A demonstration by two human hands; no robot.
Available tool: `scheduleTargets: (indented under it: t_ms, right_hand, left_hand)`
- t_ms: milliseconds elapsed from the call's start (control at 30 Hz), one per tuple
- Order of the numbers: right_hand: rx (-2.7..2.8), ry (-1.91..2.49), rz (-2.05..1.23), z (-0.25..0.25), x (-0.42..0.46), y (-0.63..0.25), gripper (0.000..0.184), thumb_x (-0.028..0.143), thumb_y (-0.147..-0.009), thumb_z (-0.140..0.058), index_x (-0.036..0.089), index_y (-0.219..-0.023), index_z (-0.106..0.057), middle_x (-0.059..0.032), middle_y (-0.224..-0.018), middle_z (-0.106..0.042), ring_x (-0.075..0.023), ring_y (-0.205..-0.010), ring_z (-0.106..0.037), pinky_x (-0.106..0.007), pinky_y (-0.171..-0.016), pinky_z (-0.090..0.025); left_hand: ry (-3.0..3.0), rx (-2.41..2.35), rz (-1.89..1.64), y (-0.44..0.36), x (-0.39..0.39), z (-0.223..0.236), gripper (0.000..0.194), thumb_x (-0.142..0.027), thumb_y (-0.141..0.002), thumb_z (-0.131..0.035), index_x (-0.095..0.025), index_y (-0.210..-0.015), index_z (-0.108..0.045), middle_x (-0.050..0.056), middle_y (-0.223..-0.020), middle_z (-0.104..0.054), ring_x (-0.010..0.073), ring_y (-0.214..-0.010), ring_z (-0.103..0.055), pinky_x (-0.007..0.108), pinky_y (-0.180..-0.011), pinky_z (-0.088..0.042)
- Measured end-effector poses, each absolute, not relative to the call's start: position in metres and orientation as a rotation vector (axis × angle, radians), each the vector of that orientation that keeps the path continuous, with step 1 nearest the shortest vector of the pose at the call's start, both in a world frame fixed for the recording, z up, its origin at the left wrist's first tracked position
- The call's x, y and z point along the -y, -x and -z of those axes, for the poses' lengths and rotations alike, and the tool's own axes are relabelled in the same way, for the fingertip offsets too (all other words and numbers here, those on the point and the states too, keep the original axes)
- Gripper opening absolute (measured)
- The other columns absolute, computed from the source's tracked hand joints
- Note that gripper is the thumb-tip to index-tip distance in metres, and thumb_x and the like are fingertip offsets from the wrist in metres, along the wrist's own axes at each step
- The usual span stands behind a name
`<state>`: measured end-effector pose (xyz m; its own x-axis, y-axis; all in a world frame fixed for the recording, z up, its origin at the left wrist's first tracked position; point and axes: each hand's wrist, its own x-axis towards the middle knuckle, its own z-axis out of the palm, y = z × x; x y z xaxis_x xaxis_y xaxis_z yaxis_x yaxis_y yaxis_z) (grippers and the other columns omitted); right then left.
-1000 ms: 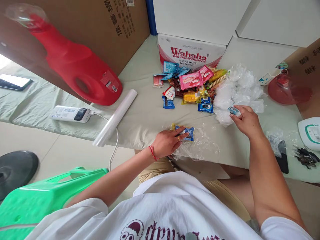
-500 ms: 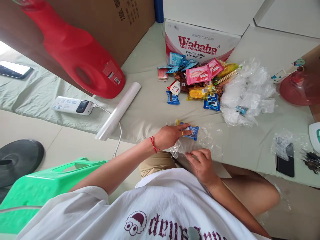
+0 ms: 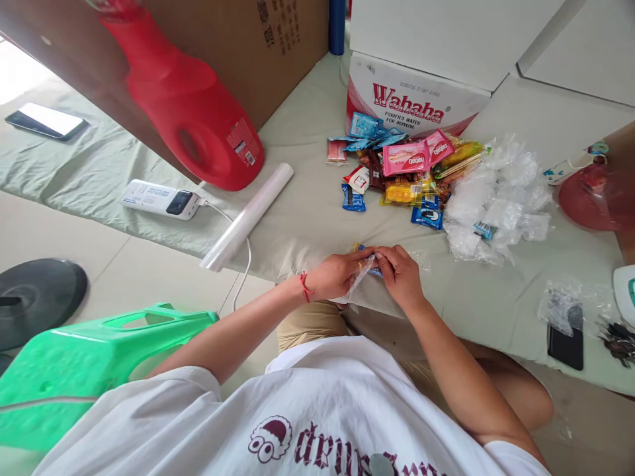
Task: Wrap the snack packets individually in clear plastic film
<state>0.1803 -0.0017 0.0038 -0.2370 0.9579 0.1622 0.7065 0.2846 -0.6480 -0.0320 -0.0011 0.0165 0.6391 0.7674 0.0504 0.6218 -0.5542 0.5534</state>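
At the near edge of the cloth-covered surface, a small blue and yellow snack packet [image 3: 377, 268] lies mostly hidden under my hands. My left hand [image 3: 342, 274], with a red string bracelet at the wrist, holds the packet down with its fingers. My right hand [image 3: 401, 276] is closed in a pinch on clear plastic film [image 3: 361, 276], drawn up over the packet. The fingertips of both hands meet above it. More of the film spreads out flat to the right of the hands.
Beyond my hands lies a pile of wrapped snacks [image 3: 404, 158], beside several clear plastic-wrapped bundles [image 3: 496, 205]. A film roll [image 3: 248, 218], a power bank [image 3: 161, 198] and a red jug [image 3: 198, 119] are to the left. A black phone [image 3: 566, 340] lies at the right.
My right hand has moved up and forward from the near edge, bringing the film over the packet to my left fingers. The left hand stays on the packet. The camera view has shifted slightly.
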Motion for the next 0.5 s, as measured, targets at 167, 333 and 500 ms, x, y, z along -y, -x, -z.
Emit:
scheduleTargets:
  t_ms: [167, 333, 500]
  right_hand:
    - [2.055, 1.561, -0.554, 0.001, 0.005, -0.177, 0.035, 0.037, -0.106, -0.043, 0.026, -0.115, -0.075, -0.0060, -0.096, -0.069, -0.0212, -0.087, -0.067, -0.031, -0.076, -0.052]
    - [2.072, 1.596, -0.514, 0.000, 0.005, -0.176, 0.036, 0.038, -0.107, -0.042, 0.025, -0.114, -0.075, -0.0059, -0.096, -0.070, -0.0217, -0.085, -0.066, -0.032, -0.072, -0.050]
    - [2.048, 1.569, -0.549, -0.003, 0.004, -0.178, 0.036, 0.038, -0.107, -0.042, 0.023, -0.110, -0.075, -0.0066, -0.097, -0.071, -0.0224, -0.088, -0.068, -0.033, -0.078, -0.051]
  left_hand:
    - [-2.068, -1.043, -0.536, 0.065, 0.015, -0.007, 0.067, -0.026, -0.092, -0.051, -0.024, -0.159, -0.046, 0.011, -0.137, -0.071, 0.0247, -0.104, -0.074, 0.034, -0.087, -0.060]
    - [-2.246, -1.305, -0.712, 0.051, 0.040, 0.000, 0.068, -0.065, -0.088, -0.068, -0.020, -0.139, -0.063, 0.019, -0.159, -0.050, 0.0330, -0.128, -0.061, 0.048, -0.107, -0.052]
    - [-1.956, -1.534, -0.932, 0.037, 0.037, 0.008, 0.040, -0.044, -0.107, -0.043, -0.022, -0.092, -0.073, 0.008, -0.105, -0.076, 0.0203, -0.091, -0.065, 0.039, -0.090, -0.055]
